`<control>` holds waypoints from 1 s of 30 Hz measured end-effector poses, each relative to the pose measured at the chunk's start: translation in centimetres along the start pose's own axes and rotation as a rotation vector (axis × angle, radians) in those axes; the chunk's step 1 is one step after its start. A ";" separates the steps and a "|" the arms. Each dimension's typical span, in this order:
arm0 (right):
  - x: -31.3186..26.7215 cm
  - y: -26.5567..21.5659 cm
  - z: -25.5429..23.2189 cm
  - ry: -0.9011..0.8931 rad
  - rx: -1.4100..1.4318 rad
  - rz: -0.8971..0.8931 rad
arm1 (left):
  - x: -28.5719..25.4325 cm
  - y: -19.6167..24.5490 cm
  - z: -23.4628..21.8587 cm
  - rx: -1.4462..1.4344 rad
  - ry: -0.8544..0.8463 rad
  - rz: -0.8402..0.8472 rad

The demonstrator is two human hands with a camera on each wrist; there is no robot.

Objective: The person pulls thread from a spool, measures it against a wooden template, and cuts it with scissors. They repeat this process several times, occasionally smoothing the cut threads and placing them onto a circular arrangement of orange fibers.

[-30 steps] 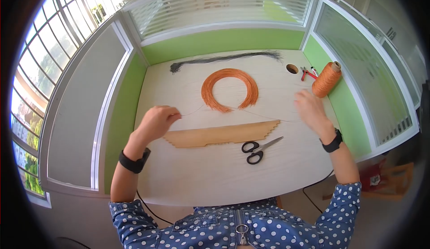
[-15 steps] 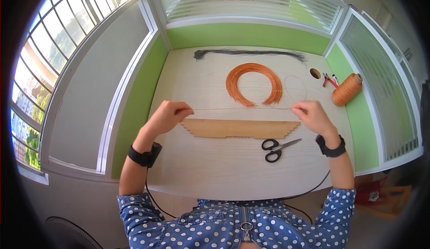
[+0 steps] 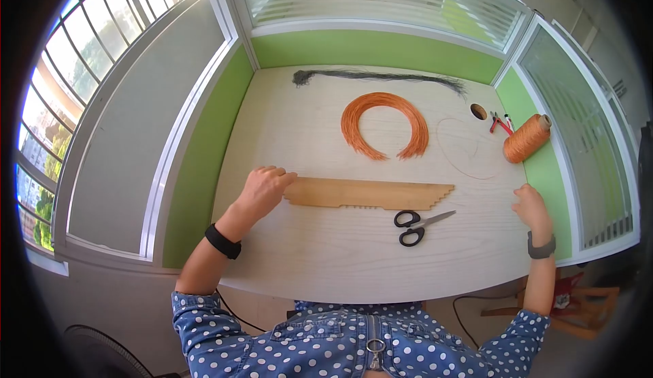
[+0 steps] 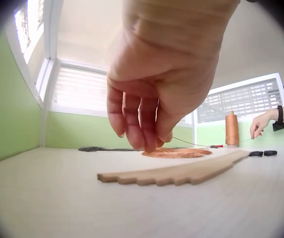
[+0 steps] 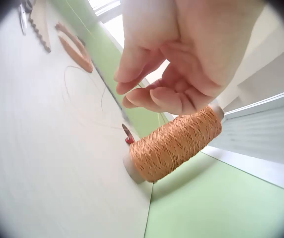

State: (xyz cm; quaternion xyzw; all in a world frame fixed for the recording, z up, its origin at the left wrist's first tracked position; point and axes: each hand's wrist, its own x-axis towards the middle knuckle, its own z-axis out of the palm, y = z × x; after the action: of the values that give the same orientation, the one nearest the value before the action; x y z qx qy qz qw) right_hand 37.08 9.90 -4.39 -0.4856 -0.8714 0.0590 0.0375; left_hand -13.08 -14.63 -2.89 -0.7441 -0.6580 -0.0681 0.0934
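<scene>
My left hand (image 3: 262, 191) is over the left end of a flat wooden board with notched, stepped edges (image 3: 367, 193). Its thumb and fingertips pinch a thin thread (image 4: 189, 143), which runs off to the right in the left wrist view. Far to the right, my right hand (image 3: 532, 211) holds its fingertips close together with the thread between them, near the table's right side. A loose loop of thread (image 3: 445, 153) curves across the table. Behind the board lies an open ring of orange strands (image 3: 354, 123).
Black-handled scissors (image 3: 411, 227) lie in front of the board's right half. A spool of orange cord (image 3: 527, 139) stands at the right partition, by red-handled pliers (image 3: 502, 124) and a round table hole (image 3: 479, 111). A dark bundle of strands (image 3: 381, 76) stretches along the back.
My right hand has swung outward to the right and nearer the body, away from the board's end. My left hand has come slightly lower, onto the board's left end. The thread loop has shifted.
</scene>
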 end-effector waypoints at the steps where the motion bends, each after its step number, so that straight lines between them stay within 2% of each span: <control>1: -0.4 -1.8 -0.8 -0.070 -0.147 0.066 | 0.0 0.3 0.3 0.016 0.002 0.012; 3: 0.0 -6.8 -1.7 0.173 -0.092 -0.129 | 0.0 0.7 1.1 -0.006 -0.020 -0.043; 5: 1.2 -12.8 -2.0 0.290 0.084 -0.443 | -0.1 0.6 1.7 -0.015 -0.047 -0.108; 7: 2.4 -17.7 -0.9 0.224 0.236 -0.708 | 0.2 0.6 2.1 -0.005 0.165 -0.001; 11: 5.8 -25.4 2.4 0.215 0.266 -0.975 | 0.2 1.2 1.7 -0.035 0.243 -0.037; 15: 8.2 -30.6 5.6 0.127 0.252 -1.009 | -0.2 0.9 2.4 -0.058 0.169 -0.061; 17: 8.4 -32.0 6.4 0.129 0.125 -1.055 | -0.1 0.8 2.5 -0.062 0.143 -0.069; 19: 8.2 -32.5 6.8 0.142 0.091 -1.040 | 0.2 1.2 2.1 -0.017 0.191 -0.022; 23: 8.3 -32.5 7.1 0.117 0.051 -1.000 | -0.1 1.8 2.2 0.027 0.184 -0.055; 26: 8.4 -32.3 7.0 0.122 0.080 -1.010 | -0.8 2.8 2.0 0.061 0.147 -0.140; 28: 8.5 -32.2 7.1 0.116 0.086 -1.007 | -1.3 4.1 0.9 0.076 0.138 -0.289; 29: 8.5 -32.2 7.1 0.111 0.094 -0.999 | -1.6 4.7 0.9 0.079 0.138 -0.293; 30: 8.5 -32.2 7.0 0.112 0.096 -1.004 | -1.9 5.4 0.8 -0.037 0.098 -0.256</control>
State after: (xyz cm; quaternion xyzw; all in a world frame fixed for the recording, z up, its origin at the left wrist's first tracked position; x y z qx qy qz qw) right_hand 4.62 -0.15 -6.79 -0.0068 -0.9903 0.0474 0.1301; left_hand -7.95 -16.95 -4.41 -0.6515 -0.7407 -0.1280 0.1023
